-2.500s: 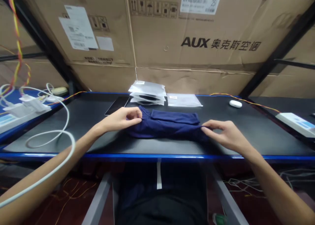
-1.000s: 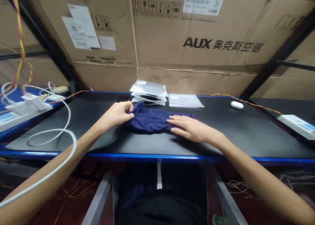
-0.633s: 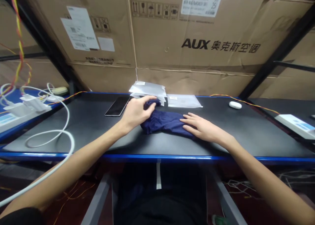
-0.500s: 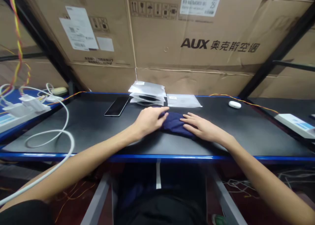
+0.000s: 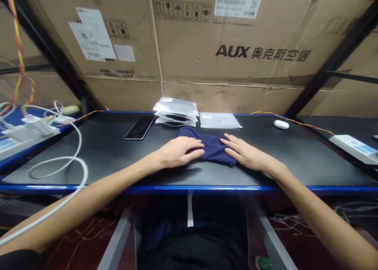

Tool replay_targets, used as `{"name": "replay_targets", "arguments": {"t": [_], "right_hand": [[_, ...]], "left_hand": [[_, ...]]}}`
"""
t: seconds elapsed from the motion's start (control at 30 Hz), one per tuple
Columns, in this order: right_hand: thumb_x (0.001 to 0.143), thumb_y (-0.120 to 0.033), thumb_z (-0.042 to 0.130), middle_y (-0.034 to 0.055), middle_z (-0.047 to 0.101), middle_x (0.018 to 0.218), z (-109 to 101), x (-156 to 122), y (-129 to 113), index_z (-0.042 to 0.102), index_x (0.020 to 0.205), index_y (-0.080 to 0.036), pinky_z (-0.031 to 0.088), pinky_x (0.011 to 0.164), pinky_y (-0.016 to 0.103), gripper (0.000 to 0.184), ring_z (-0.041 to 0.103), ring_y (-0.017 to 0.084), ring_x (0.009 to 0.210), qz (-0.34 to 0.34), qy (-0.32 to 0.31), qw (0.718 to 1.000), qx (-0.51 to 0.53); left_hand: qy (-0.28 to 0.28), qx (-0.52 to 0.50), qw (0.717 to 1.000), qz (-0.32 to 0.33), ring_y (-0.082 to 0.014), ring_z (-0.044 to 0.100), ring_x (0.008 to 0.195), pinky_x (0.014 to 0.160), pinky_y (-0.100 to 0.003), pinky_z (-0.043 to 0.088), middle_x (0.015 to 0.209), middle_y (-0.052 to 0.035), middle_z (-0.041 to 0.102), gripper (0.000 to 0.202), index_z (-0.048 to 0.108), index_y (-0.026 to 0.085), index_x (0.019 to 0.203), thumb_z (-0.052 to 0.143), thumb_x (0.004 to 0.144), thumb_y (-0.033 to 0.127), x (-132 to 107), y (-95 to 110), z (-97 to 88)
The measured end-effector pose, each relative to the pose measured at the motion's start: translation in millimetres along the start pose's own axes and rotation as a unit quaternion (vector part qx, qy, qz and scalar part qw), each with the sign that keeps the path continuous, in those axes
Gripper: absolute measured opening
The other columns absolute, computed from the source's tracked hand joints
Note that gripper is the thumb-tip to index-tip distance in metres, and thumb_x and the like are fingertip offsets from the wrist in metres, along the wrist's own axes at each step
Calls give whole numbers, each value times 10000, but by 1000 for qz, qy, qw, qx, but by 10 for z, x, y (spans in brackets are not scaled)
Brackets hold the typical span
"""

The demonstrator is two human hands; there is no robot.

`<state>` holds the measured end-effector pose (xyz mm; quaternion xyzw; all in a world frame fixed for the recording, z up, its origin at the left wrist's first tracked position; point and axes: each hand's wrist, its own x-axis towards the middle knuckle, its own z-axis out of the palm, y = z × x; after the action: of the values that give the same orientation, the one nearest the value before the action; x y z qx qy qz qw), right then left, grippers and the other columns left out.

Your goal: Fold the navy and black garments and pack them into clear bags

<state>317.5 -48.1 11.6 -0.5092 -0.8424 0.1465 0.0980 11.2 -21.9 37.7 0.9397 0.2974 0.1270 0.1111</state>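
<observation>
A dark blue cloth (image 5: 213,147) lies bunched on the black tabletop (image 5: 165,175), between my two hands. My left hand (image 5: 180,151) rests flat over its left part, fingers stretched to the right and thumb lower down. On the cloth's right edge lie the fingertips of my right hand (image 5: 246,152), its fingers spread. Part of the cloth is hidden beneath my left hand. Just behind it stands a stack of frosted plastic bags (image 5: 176,111), with a single flat frosted bag (image 5: 220,121) beside the stack.
A phone (image 5: 139,128) lies left of the bags; a small white case (image 5: 281,124) sits at the right. A white cable (image 5: 79,144) loops over the table's left side. Power strips (image 5: 28,134) flank both sides. Large cardboard boxes (image 5: 189,65) stand behind.
My left hand has come down toward me and flattened onto the cloth, whose upper left part now shows. My right hand has shifted slightly right, fingers still spread.
</observation>
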Motion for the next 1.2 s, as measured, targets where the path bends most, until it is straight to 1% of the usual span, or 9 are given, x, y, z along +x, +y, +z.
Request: {"name": "replay_targets", "arguments": {"t": [0.07, 0.17, 0.23, 0.33, 0.5, 0.67, 0.9, 1.07, 1.2], "right_hand": [[1028, -609, 286, 99, 238, 1682, 8, 8, -4, 370, 1587, -224, 168, 1260, 563, 684, 145, 308, 1558, 4, -3, 1000, -4], [1031, -612, 254, 117, 215, 1687, 19, 26, -19, 351, 1594, -207, 163, 1256, 570, 701, 126, 306, 1560, 11, -13, 1000, -15], [1036, -607, 226, 134, 190, 1690, 24, 44, -43, 331, 1600, -189, 158, 1254, 571, 711, 111, 295, 1563, 15, -21, 999, -27], [1043, -591, 208, 150, 183, 1689, 33, 79, -88, 319, 1602, -167, 154, 1253, 567, 710, 99, 282, 1565, 14, -28, 999, -36], [1040, -589, 253, 128, 236, 1678, 47, 112, -118, 360, 1588, -225, 175, 1236, 615, 667, 140, 309, 1558, 4, -8, 1000, -13], [1020, -649, 274, 85, 219, 1685, 30, 25, -10, 284, 1619, -239, 149, 1268, 549, 726, 154, 290, 1556, 19, -4, 1000, 19], [994, -693, 319, 90, 267, 1670, 26, -197, 237, 353, 1594, -244, 136, 1270, 559, 750, 157, 298, 1555, 46, 10, 999, 3], [1003, -680, 317, 98, 281, 1668, 64, -250, 293, 357, 1591, -236, 135, 1272, 550, 738, 165, 285, 1558, 44, 20, 999, -5], [1006, -667, 329, 94, 294, 1664, 88, -245, 304, 361, 1590, -251, 150, 1267, 566, 718, 184, 295, 1555, 40, 32, 999, -5]], "left_hand": [[55, 6, 998, -39, -225, 628, 1223, 1079, -321, 435, 1327, -51, 687, 466, 675, 230, 1264, 387, 1037, 517, -49, -60, -86], [99, 88, 970, -203, -282, 679, 1037, 917, -370, 495, 1111, -95, 743, 538, 712, 205, 1061, 404, 976, 638, -142, -196, -212], [54, 121, 942, -309, -314, 689, 914, 822, -389, 493, 934, -118, 744, 655, 705, 201, 883, 369, 918, 761, -204, -285, -273], [-28, 102, 929, -354, -303, 673, 772, 720, -368, 457, 778, -101, 715, 702, 658, 211, 734, 364, 854, 837, -266, -372, -298], [-10, 3, 959, -284, -231, 637, 700, 621, -303, 401, 774, -37, 705, 411, 598, 221, 730, 572, 813, 622, -249, -414, -246], [86, -61, 956, -273, -186, 597, 641, 588, -284, 392, 706, 10, 656, 162, 557, 214, 769, 604, 764, 368, -145, -415, -321], [218, -80, 957, -173, -210, 688, 810, 764, -315, 496, 930, -20, 744, 278, 623, 202, 1082, 614, 849, 353, 152, -64, -270], [63, -29, 998, 6, -272, 667, 1152, 995, -382, 497, 1252, -85, 712, 429, 609, 212, 1295, 617, 928, 434, 212, 297, 170], [9, 13, 997, 69, -294, 482, 1418, 1223, -474, 305, 1506, -103, 545, 421, 606, 208, 1346, 508, 1013, 446, 166, 332, 326]]}}
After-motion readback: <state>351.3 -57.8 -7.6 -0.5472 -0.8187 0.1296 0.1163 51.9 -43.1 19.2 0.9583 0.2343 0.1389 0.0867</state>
